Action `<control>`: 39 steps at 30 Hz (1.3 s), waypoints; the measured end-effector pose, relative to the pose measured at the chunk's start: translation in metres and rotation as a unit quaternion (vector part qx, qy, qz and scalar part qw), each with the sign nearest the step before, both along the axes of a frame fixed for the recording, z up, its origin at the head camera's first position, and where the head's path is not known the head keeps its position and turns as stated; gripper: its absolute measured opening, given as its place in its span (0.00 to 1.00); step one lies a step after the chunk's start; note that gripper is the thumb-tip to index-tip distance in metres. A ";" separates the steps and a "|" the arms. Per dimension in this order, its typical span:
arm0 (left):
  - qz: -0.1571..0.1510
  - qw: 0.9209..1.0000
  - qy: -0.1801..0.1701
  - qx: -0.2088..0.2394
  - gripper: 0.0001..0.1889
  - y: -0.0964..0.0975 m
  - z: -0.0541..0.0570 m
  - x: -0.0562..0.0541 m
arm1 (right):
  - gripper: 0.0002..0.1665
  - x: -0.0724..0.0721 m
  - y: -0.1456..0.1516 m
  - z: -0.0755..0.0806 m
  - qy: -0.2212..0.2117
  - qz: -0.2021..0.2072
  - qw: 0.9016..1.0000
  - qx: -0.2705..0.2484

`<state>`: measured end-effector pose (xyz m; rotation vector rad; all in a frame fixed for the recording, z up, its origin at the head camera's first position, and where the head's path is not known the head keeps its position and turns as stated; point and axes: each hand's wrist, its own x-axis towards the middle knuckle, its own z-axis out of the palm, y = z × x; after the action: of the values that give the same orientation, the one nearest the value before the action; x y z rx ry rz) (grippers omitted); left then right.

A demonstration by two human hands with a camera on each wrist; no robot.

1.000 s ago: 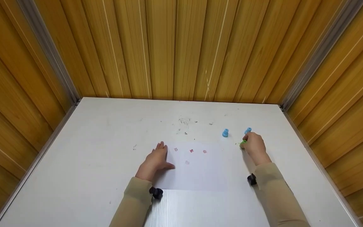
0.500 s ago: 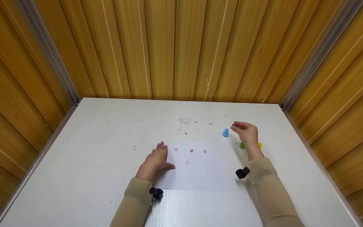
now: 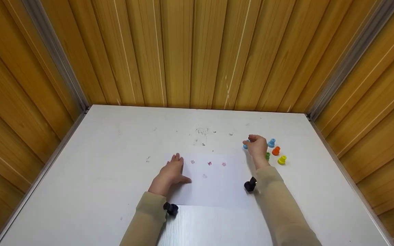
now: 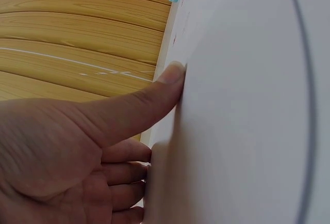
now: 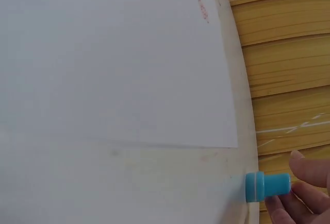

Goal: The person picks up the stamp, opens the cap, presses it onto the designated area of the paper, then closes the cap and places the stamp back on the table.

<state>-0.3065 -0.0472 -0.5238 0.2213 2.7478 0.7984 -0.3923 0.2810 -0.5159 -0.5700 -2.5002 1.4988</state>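
My left hand (image 3: 170,172) rests on the left part of a white sheet of paper (image 3: 219,191), thumb and fingers spread; the left wrist view shows its thumb (image 4: 154,92) touching the sheet. Several small red prints mark the paper's upper half. Beyond the sheet's right side, my right hand (image 3: 257,148) reaches around a light blue toy stamp (image 5: 268,185) standing upright on the table. In the right wrist view the thumb is apart from the stamp and the fingers are close beside its narrow handle. In the head view that hand partly hides the stamp.
Right of my right hand stand another blue stamp (image 3: 271,142), an orange stamp (image 3: 276,150) and a yellow stamp (image 3: 281,160). A green stamp (image 3: 268,156) is partly hidden by the wrist. Wood-patterned walls (image 3: 176,54) border the white table (image 3: 125,136), which bears dark smudges.
My right hand has left the blue and green stamps on the right and moved left to the other blue stamp. The left hand stays in place on the paper.
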 end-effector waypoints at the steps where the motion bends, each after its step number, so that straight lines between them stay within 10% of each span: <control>1: 0.001 1.000 -0.001 0.000 0.55 0.000 0.000 0.000 | 0.25 -0.001 0.001 -0.002 -0.004 0.001 1.000 0.006; 20: 0.006 1.000 -0.004 0.004 0.54 0.001 -0.001 0.001 | 0.20 0.009 -0.002 0.001 -0.028 0.013 0.999 0.014; 32: 0.001 1.000 0.020 -0.014 0.54 0.002 0.001 -0.003 | 0.19 0.041 -0.021 0.011 0.043 0.051 0.998 -0.015; 39: 0.010 0.992 0.076 0.102 0.39 0.017 0.011 -0.001 | 0.20 0.069 -0.045 0.015 0.069 0.105 0.989 -0.078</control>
<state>-0.3071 -0.0302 -0.5128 0.3082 2.8114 1.1124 -0.3235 0.2357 -0.5013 -0.2200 -2.4140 1.7533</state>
